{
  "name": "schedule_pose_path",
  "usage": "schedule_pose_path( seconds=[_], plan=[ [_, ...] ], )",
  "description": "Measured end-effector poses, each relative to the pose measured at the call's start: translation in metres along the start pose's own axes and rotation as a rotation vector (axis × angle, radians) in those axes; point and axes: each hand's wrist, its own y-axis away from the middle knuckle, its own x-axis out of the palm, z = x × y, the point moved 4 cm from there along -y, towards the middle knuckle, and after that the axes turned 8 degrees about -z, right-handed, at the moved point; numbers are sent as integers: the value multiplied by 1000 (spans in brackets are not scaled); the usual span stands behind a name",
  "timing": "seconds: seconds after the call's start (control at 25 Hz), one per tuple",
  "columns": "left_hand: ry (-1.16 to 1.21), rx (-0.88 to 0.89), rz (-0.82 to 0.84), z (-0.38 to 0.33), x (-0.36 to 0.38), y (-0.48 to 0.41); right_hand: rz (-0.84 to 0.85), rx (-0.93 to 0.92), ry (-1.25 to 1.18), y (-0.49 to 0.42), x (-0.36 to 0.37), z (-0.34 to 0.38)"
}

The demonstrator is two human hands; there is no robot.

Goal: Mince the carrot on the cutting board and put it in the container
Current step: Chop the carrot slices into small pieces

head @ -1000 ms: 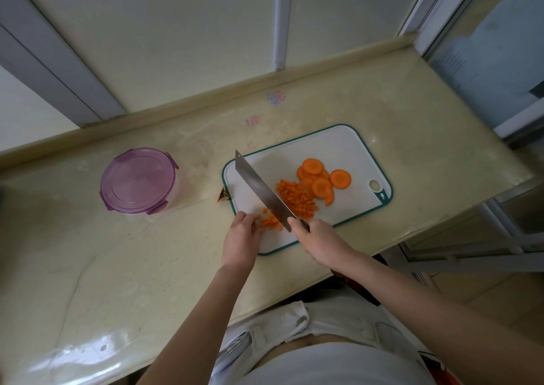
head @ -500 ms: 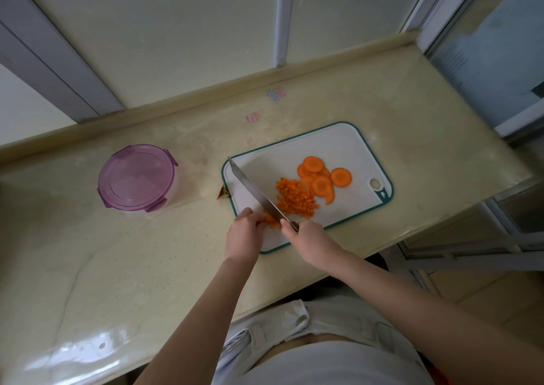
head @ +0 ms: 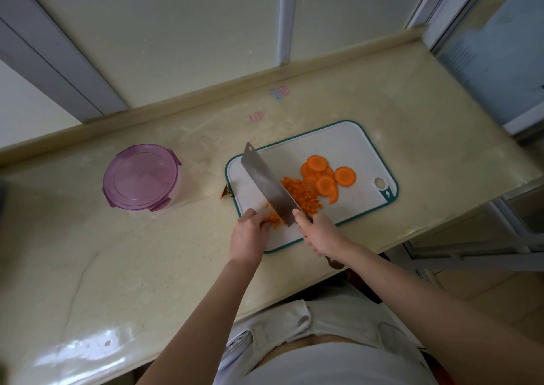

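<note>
Mincing is in hand: the right hand (head: 322,233) grips the knife (head: 269,187), and the left hand (head: 248,233) pinches a carrot piece (head: 273,218) on the cutting board (head: 353,146). The slices (head: 323,175) at 3 o'clock probably need chopping next. The container (head: 141,177) at 9 o'clock is closed.

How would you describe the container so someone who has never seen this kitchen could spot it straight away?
Start at the long beige countertop and find the white cutting board with the teal rim. The container sits left of that board, apart from it. Its round shape and closed, see-through purple clip-on lid set it apart.
</note>
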Motion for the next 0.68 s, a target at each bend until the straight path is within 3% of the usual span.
schedule_pose_path(
  seconds=[0.36, 0.68],
  plan=[
    [17, -34, -31, 0, 0, -1, -72, -144, 74, 16, -16, 13],
    [-15, -99, -5, -2, 0, -7, -63, -142, 210, 22, -3, 13]
  ],
)
